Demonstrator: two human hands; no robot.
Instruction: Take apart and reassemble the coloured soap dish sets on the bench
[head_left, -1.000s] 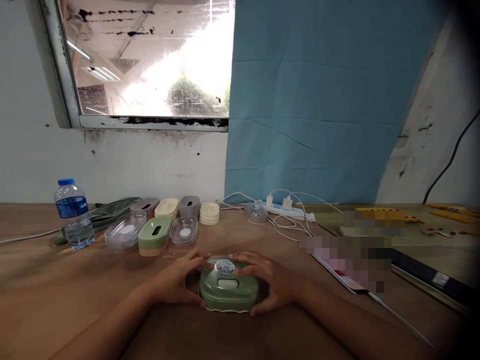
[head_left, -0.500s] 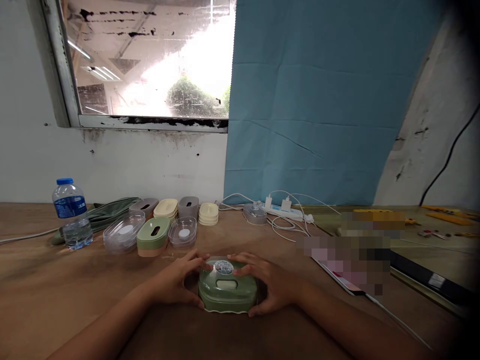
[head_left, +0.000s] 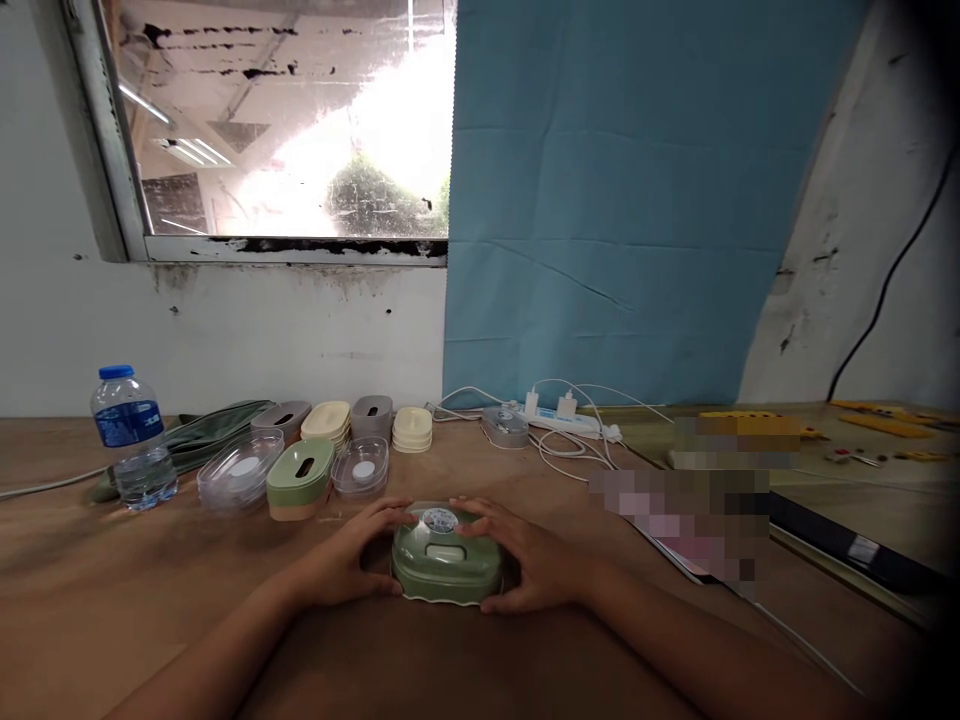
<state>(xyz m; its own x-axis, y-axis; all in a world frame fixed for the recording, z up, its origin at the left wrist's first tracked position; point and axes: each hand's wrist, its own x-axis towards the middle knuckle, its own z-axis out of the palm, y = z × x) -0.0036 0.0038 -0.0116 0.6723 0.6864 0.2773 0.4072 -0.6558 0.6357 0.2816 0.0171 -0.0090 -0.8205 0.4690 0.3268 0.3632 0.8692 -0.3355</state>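
Observation:
A green oval box [head_left: 448, 578] under a clear domed cover with a round white label stands on the table in front of me. My left hand [head_left: 358, 560] curves around its left side, fingertips on the upper edge and thumb at the lower front corner. On the right side my right hand [head_left: 529, 560] grips it the same way, with fingers near the label and thumb at the front corner. Farther back, a green slotted box [head_left: 301, 480] on a tan base stands between two clear plastic covers [head_left: 244, 470].
Behind these are grey slotted boxes [head_left: 373, 418], stacked cream lids [head_left: 412, 430] and a water bottle [head_left: 135, 440]. A small grey box [head_left: 504, 427] sits beside a power strip [head_left: 574, 422] with white cables. A phone-like device, partly blurred, lies to the right near a black bar [head_left: 847, 540].
The view has shifted slightly. Both hands remain around the green box, which sits a little higher and further left in the picture.

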